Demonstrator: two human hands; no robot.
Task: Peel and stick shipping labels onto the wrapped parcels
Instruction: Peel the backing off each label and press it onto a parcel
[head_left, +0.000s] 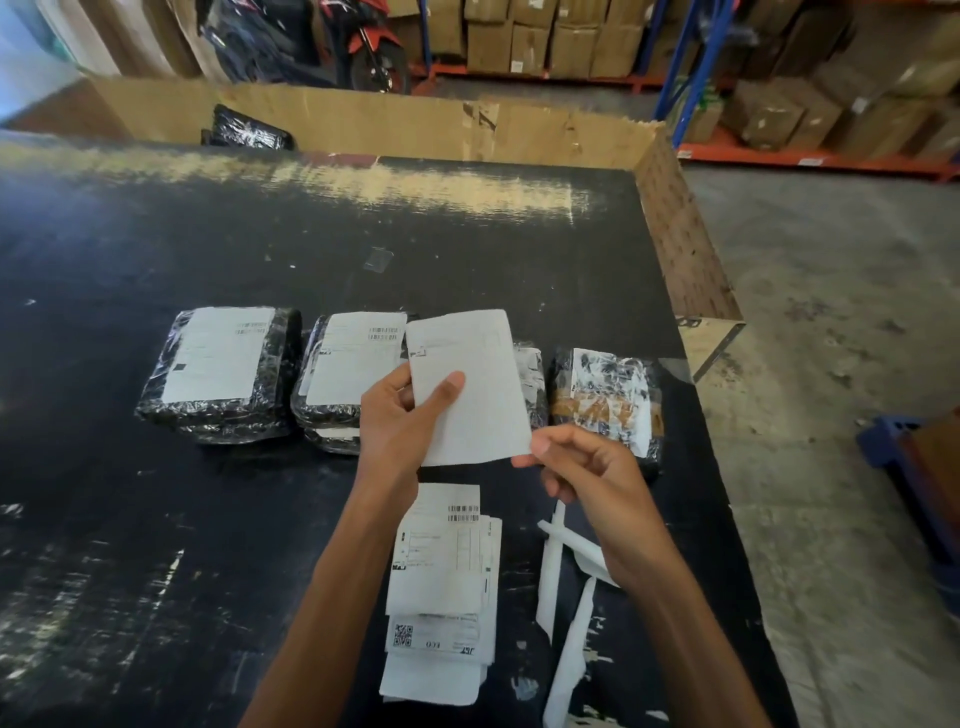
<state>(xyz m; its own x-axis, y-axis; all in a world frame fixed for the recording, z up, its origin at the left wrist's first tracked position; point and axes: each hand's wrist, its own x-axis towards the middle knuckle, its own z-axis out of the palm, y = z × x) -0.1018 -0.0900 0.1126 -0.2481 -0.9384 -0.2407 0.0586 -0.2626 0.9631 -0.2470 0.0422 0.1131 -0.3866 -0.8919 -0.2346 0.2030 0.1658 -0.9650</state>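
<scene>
The white rectangular paper label (475, 374) hangs between both grips. The left hand (397, 415) clamps its left edge, right hand (582, 467) just pinches the bottom-right corner.

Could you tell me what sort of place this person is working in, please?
Probably a warehouse packing station: metal racks stacked with cardboard boxes stand behind, wrapped parcels lie on the black table, and the left hand and right hand hold a shipping label.

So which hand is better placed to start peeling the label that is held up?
Right. The right hand pinches the lower corner of the shipping label, while the left hand grips its side, steadying it.
</scene>
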